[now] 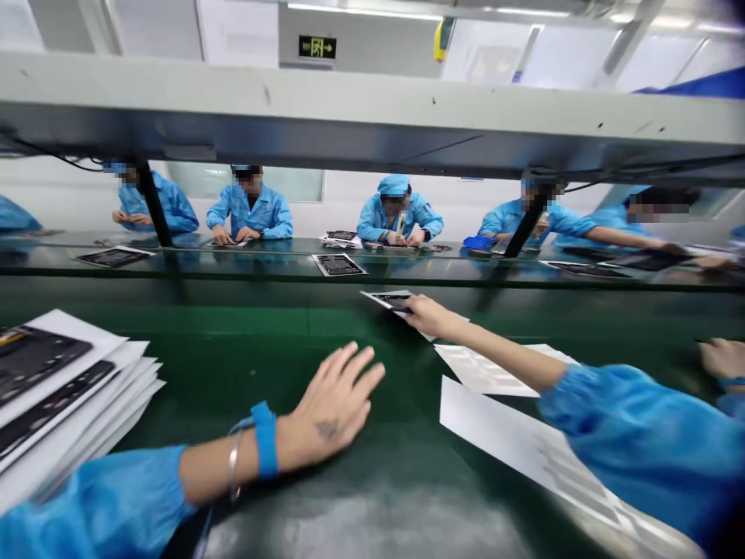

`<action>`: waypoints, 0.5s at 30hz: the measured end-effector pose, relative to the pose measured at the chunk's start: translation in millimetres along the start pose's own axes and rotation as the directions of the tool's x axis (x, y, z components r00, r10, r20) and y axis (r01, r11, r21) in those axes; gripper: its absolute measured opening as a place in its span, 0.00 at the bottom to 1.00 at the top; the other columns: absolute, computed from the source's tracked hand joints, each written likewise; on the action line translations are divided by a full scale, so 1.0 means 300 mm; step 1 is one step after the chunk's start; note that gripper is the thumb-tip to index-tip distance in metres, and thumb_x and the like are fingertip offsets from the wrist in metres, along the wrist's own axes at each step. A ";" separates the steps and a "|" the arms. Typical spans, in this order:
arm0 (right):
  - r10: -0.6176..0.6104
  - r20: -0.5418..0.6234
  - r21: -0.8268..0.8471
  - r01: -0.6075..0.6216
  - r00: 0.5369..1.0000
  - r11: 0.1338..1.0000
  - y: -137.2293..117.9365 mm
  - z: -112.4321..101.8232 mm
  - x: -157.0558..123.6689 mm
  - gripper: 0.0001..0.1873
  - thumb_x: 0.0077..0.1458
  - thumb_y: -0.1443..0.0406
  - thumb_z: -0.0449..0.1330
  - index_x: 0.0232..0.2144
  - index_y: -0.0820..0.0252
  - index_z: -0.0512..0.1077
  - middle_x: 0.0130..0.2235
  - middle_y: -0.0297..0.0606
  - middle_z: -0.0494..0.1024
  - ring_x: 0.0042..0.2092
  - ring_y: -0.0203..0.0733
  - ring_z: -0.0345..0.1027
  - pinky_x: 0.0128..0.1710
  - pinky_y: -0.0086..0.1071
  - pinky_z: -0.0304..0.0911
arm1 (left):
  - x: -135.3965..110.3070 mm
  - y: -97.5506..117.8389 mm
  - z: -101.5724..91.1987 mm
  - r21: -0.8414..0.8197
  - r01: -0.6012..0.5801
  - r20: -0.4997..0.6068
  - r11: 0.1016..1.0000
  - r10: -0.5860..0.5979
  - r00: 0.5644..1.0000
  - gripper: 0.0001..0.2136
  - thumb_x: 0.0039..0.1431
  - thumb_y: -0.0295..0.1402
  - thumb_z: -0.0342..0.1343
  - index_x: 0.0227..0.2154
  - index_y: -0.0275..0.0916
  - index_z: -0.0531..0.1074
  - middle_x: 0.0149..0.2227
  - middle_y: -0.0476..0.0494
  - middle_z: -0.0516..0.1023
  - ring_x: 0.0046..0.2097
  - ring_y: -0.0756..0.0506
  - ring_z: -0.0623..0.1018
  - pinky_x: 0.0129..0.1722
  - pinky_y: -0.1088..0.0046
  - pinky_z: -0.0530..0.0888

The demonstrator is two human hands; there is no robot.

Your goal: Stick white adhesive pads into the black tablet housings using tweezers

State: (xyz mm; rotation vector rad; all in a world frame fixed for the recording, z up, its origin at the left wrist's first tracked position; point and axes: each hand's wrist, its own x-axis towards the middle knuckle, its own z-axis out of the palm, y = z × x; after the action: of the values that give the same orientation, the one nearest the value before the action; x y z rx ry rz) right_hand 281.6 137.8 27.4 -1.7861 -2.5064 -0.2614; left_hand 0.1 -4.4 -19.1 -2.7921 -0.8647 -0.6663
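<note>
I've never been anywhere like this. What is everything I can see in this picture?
Workbench: 1, dark green, across the view
Paper stack: 1, white with black panels, left on the bench
Loose sheets: 2, white, right on the bench
Black panels: several, beyond the bench
Overhead beam: 1, grey, above the bench
Exit sign: 1, green, top centre
Co-workers: at least five, blue gowns, across the bench
Wrist strap: 1, blue, left wrist
Bracelet: 1, silver, left wrist
Left hand: 1, bare, spread over the bench
Right hand: 1, bare, on a white sheet bearing a black panel
</note>
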 end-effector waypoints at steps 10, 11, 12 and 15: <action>-0.224 -0.285 0.627 0.358 0.932 0.692 -0.337 -0.226 -0.586 0.12 0.62 0.56 0.54 0.37 0.55 0.74 0.44 0.44 0.76 0.47 0.47 0.69 0.47 0.40 0.64 | 0.010 0.234 -0.351 0.207 -0.191 0.492 0.960 0.067 0.868 0.16 0.60 0.18 0.44 0.49 0.34 0.66 0.47 0.36 0.73 0.44 0.41 0.75 0.42 0.63 0.75; -0.099 -0.288 0.700 0.280 0.952 0.656 -0.321 -0.248 -0.636 0.17 0.62 0.51 0.53 0.37 0.54 0.75 0.45 0.43 0.77 0.48 0.48 0.69 0.48 0.40 0.64 | -0.027 0.283 -0.370 0.165 -0.218 0.542 0.962 0.097 0.835 0.16 0.59 0.19 0.47 0.49 0.35 0.66 0.45 0.36 0.74 0.42 0.41 0.76 0.40 0.64 0.75; 0.046 -0.283 0.760 0.194 0.958 0.621 -0.298 -0.266 -0.683 0.22 0.61 0.46 0.52 0.36 0.54 0.77 0.45 0.43 0.77 0.49 0.50 0.69 0.48 0.40 0.63 | -0.067 0.326 -0.378 0.124 -0.253 0.563 0.960 0.141 0.814 0.17 0.58 0.20 0.50 0.50 0.34 0.66 0.45 0.35 0.75 0.42 0.40 0.76 0.39 0.65 0.76; 0.426 -0.226 0.846 -0.041 0.876 0.532 -0.205 -0.282 -0.810 0.33 0.57 0.37 0.47 0.30 0.54 0.79 0.40 0.43 0.78 0.47 0.52 0.69 0.46 0.41 0.63 | -0.182 0.413 -0.351 -0.011 -0.314 0.605 0.949 0.256 0.754 0.12 0.59 0.21 0.48 0.44 0.36 0.69 0.37 0.37 0.77 0.33 0.41 0.78 0.34 0.64 0.76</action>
State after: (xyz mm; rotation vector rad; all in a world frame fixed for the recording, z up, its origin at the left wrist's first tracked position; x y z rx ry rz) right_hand 299.3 -122.9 70.0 -1.4039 -1.5776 0.4605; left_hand -9.0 -161.5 49.2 -2.9784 -0.4881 0.3353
